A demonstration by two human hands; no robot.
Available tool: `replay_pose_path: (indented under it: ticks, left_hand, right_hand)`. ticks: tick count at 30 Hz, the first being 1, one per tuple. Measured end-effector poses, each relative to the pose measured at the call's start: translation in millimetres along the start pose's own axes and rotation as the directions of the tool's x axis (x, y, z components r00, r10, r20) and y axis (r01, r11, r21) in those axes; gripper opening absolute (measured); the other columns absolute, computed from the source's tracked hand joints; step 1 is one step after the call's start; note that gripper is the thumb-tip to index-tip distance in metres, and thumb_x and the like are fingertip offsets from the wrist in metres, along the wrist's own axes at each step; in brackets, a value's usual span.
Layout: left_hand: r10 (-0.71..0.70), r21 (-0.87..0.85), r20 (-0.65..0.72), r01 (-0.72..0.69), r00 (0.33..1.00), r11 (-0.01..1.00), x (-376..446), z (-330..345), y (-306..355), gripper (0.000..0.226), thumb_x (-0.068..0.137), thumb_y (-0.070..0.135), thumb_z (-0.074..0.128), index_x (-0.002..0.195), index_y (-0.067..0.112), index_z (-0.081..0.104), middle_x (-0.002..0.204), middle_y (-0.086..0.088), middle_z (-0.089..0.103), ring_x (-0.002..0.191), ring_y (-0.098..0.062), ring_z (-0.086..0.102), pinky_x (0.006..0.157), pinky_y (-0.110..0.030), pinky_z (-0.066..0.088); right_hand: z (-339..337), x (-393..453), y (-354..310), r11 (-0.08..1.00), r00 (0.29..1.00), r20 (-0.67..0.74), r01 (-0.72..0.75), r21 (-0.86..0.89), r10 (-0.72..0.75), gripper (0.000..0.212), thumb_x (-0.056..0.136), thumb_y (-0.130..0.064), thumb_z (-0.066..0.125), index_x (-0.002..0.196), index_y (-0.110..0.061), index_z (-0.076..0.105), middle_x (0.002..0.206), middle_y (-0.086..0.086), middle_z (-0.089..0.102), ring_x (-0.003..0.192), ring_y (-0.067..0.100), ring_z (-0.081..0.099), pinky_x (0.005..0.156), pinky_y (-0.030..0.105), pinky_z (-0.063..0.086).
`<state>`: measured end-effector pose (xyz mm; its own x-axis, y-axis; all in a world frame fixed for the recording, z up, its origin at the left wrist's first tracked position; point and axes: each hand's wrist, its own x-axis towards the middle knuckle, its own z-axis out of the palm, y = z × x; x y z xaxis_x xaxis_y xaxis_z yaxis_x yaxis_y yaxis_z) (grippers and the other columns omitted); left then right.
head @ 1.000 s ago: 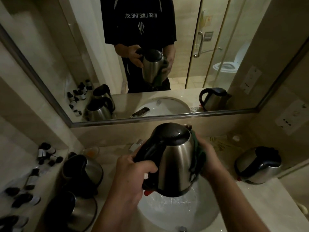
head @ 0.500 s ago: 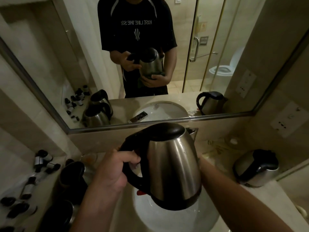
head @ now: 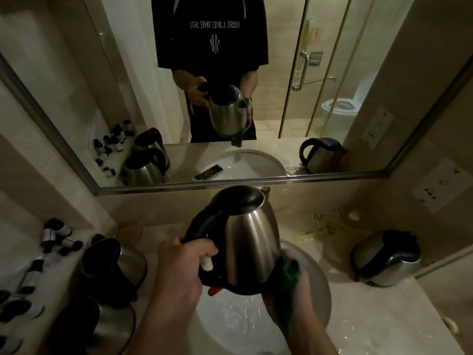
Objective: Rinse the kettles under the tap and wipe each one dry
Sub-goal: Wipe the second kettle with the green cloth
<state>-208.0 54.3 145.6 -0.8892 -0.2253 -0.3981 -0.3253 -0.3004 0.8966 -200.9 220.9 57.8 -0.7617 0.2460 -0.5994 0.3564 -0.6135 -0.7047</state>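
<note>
On the left of the counter [head: 384, 316] stand two waiting kettles [head: 115, 262], with small dark bottles [head: 55, 234] scattered beyond them. Next comes the left hand [head: 179, 267], its fingers wrapped tight round the black handle of the held kettle [head: 245, 242], which hangs tilted above the white sink [head: 314, 278] with its lid shut. At the kettle's lower right flank the right hand [head: 294, 295] presses a dark green cloth [head: 290, 272] against the steel; the fingers seem curled about the cloth, though the dim light and the kettle's base hide most of them. To wipe well, the left wrist should turn the body steadily so the cloth reaches the whole wall and the base rim, keeping the kettle over the basin so drips fall there. Far right, another kettle [head: 386, 257] lies on its side on the counter.
</note>
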Motion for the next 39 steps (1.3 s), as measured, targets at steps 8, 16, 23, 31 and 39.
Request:
replay_pose_path:
  ticks: [8,16,23,31,39]
  left_hand:
    - [-0.067,0.074,0.014,0.066,0.998,0.995,-26,18,-10,0.039,0.072,-0.017,0.062,0.104,0.005,0.069,0.056,0.002,0.070,0.047,-0.014,0.067,0.042,-0.026,0.049]
    - [-0.072,0.157,-0.027,0.075,0.997,0.985,-26,18,-20,0.045,0.066,-0.016,0.068,0.105,0.005,0.075,0.097,-0.014,0.077,0.079,-0.028,0.074,0.051,-0.025,0.052]
    - [-0.136,0.084,-0.075,0.142,0.988,0.986,-27,7,-11,0.040,0.071,-0.016,0.065,0.106,0.002,0.072,0.067,-0.005,0.073,0.060,-0.022,0.070,0.040,-0.023,0.049]
    - [-0.074,0.026,-0.108,0.077,0.991,0.997,-22,-4,3,0.030,0.069,-0.018,0.063,0.088,0.004,0.071,0.049,0.000,0.066,0.040,-0.016,0.064,0.041,-0.026,0.047]
    - [-0.089,0.046,-0.090,0.094,0.992,0.995,-17,-10,2,0.033,0.065,-0.017,0.061,0.083,0.005,0.077,0.072,-0.013,0.076,0.064,-0.029,0.074,0.056,-0.037,0.055]
  right_hand:
    - [2,22,-33,0.744,0.832,0.029,0.511,-0.431,-0.554,0.032,0.107,-0.025,0.047,0.086,-0.010,0.065,0.079,0.008,0.063,0.074,0.016,0.058,0.069,0.034,0.047]
    - [-2,77,-15,0.914,0.949,-0.264,0.053,-0.401,-0.171,0.034,0.092,-0.031,0.066,0.070,-0.005,0.062,0.073,0.012,0.066,0.073,0.029,0.061,0.073,0.040,0.048]
    - [10,64,-17,0.837,0.957,-0.125,0.160,-0.523,-0.262,0.022,0.092,-0.011,0.058,0.071,-0.008,0.052,0.064,0.011,0.045,0.062,0.023,0.046,0.058,0.034,0.038]
    - [40,-6,-11,0.330,0.548,0.429,0.811,-0.484,-0.718,0.023,0.099,-0.039,0.044,0.110,-0.029,0.062,0.107,-0.005,0.065,0.102,0.011,0.061,0.085,0.034,0.049]
    - [76,-21,-51,-0.402,0.058,0.944,0.895,-0.193,-0.324,0.054,0.101,-0.048,0.041,0.136,-0.014,0.064,0.138,0.005,0.065,0.134,0.022,0.055,0.109,0.041,0.043]
